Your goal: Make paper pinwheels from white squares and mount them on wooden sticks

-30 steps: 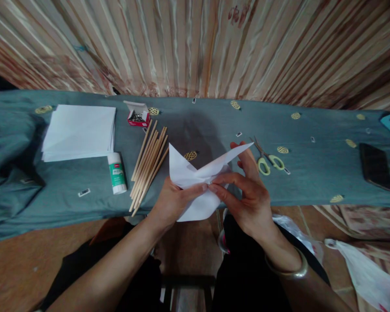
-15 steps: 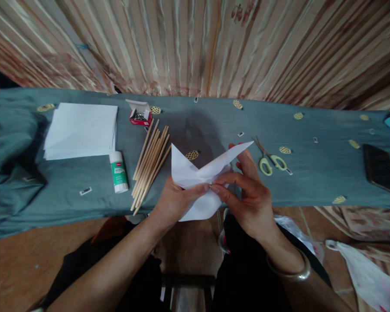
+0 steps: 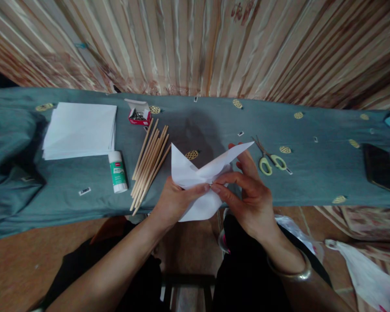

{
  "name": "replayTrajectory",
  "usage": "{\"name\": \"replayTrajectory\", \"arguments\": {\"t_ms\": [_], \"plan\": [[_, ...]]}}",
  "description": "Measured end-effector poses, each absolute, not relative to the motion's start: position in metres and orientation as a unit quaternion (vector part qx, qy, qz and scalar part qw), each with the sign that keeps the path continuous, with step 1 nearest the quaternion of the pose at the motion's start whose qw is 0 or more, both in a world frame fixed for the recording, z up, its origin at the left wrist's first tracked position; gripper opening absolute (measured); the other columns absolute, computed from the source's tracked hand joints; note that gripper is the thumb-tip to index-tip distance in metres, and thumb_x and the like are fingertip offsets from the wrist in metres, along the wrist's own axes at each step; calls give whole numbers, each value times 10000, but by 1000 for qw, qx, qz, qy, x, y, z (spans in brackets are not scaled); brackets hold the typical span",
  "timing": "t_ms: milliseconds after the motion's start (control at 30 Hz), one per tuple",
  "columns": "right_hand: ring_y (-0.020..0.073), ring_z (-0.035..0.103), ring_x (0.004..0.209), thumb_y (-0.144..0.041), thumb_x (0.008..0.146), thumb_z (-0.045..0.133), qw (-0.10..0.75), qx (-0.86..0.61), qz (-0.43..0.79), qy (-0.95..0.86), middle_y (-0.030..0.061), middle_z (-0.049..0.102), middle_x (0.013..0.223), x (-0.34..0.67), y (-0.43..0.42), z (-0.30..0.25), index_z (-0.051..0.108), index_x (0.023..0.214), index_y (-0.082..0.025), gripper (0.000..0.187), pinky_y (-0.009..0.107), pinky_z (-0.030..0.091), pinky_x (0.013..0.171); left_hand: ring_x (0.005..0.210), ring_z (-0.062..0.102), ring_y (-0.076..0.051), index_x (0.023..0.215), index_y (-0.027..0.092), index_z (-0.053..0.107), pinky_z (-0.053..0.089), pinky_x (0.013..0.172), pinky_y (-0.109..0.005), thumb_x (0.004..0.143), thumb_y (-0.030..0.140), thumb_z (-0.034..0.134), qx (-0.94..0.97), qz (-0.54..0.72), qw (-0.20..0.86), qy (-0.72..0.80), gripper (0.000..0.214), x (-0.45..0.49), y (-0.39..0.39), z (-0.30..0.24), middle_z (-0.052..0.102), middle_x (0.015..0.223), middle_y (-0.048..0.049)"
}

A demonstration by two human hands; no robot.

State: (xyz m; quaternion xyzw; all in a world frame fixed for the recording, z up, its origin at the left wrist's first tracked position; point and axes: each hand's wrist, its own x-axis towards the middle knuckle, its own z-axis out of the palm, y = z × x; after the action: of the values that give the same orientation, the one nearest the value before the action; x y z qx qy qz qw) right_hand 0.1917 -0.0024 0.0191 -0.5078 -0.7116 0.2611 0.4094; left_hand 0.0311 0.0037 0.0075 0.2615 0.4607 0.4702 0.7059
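Observation:
A folded sheet of white paper with pointed, upturned corners is held just over the table's front edge. My left hand is closed on its left side, the thumb pressing at the middle and the other fingers hidden underneath. At the middle of the sheet, the thumb and forefinger of my right hand pinch together at a tiny, pale speck too small to name. Its other fingers bend behind the paper's right flap. Scissors with light green handles lie slightly open beyond my right hand.
Wooden sticks lie bundled left of the paper. Beside them are a glue stick, a red box of small metal pieces and a stack of white paper. A dark phone rests far right on the green cloth.
Both hands and the folded paper stay almost exactly where they were. The things on the left appear shifted very slightly leftward in view.

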Motion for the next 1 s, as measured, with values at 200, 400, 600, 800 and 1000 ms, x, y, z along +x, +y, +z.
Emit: {"name": "replayTrajectory", "arguments": {"t_ms": [200,400,600,800,1000], "plan": [[275,295,1427,-252,836,665,413,-507,265,-708,-20,383,1510,191,-2,18,681,816,-251,26,495,269,1165,618,655,-127,842,138,741,533,585,-218,571,195,836,247,464,716,459,293,31,3,9,731,737,-13],[260,315,1423,-259,827,675,414,-512,284,-697,-11,399,1508,191,-2,18,689,803,-244,31,465,263,1169,620,661,-141,803,123,735,540,598,-234,570,229,845,276,471,697,465,279,30,2,7,731,730,-26],[266,327,1418,-278,816,682,418,-520,317,-674,0,437,1484,190,0,17,685,775,-239,57,505,230,1172,644,674,-168,816,119,735,547,607,-255,599,275,835,323,454,675,484,285,27,2,6,737,744,-38],[267,343,1411,-284,801,695,432,-530,358,-635,-13,475,1458,188,1,14,683,749,-251,63,542,203,1178,707,694,-201,819,124,738,565,649,-283,618,307,822,368,448,651,490,285,25,3,7,744,771,-52],[264,406,1373,-293,793,699,449,-529,392,-604,7,486,1444,185,0,9,687,760,-247,58,518,252,1168,732,699,-198,837,130,741,572,683,-287,641,300,810,383,457,631,496,269,25,3,6,754,808,-49]]}}
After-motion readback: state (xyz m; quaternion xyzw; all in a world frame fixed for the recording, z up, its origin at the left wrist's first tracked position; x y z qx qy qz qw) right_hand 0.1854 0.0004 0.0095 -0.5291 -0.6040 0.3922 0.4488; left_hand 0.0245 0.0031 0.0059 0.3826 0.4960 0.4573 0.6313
